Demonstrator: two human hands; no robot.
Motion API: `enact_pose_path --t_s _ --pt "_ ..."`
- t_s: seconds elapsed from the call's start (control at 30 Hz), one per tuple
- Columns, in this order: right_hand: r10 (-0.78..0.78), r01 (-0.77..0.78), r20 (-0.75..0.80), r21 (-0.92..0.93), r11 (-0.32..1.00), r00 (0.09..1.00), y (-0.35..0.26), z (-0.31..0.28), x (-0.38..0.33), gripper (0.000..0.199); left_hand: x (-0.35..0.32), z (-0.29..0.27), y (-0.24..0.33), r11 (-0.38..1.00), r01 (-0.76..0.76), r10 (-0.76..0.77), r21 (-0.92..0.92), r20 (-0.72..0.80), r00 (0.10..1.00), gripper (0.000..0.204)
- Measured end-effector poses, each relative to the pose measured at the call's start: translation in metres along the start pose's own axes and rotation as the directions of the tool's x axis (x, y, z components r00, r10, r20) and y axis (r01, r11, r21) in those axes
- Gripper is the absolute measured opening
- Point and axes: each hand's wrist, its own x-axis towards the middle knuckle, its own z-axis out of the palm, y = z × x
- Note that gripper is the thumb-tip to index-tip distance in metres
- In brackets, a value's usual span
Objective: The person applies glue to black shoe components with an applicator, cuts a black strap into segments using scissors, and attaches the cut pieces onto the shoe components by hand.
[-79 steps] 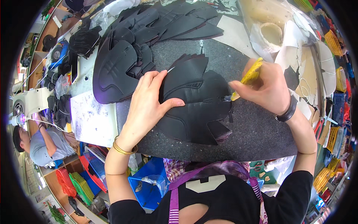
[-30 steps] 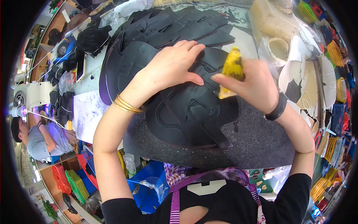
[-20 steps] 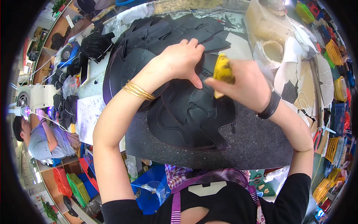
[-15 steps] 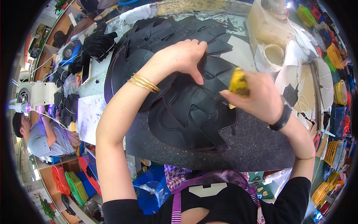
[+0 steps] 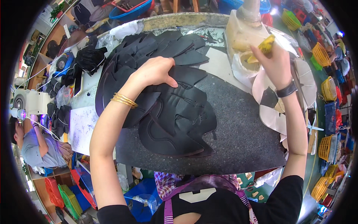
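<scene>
My left hand [image 5: 156, 71] rests on the overlapping black shoe-upper pieces [image 5: 175, 112], thumb spread from the fingers and pressing on their surface. The pieces fan out in a layered pile, with stitched lines showing on the nearest ones. My right hand [image 5: 275, 65] is closed around a stained yellow tool [image 5: 266, 44], which looks like a brush handle. Its lower end reaches the round mouth of a cloudy plastic container [image 5: 238, 37] at the far right. The tip of the tool is hard to make out there.
A dark speckled board [image 5: 242, 127] lies under the pieces. White sheets [image 5: 270, 115] hang around the container's near side. At left are a purple-stained white sheet [image 5: 84, 127], a black bundle [image 5: 90, 56] and a seated person [image 5: 43, 145]. Yellow baskets [image 5: 325, 147] stand at right.
My right hand has moved from above the black pieces, away and to the right, carrying the yellow tool to the container. My left hand stays on the pieces while the view shifts.
</scene>
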Motion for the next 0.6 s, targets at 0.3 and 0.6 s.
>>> enact_pose_path --t_s 0.3,0.6 --pt "-0.177 0.165 -0.106 -0.111 0.980 0.979 -0.007 -0.001 -0.016 0.038 -0.006 0.007 -0.010 0.493 -0.277 -0.154 -0.825 -0.396 0.905 0.043" --pt "-0.053 -0.299 0.840 0.250 0.921 0.540 -0.044 -0.025 -0.013 0.034 -0.031 0.009 0.000 0.293 -0.221 -0.018 -0.930 -0.237 0.971 0.036"
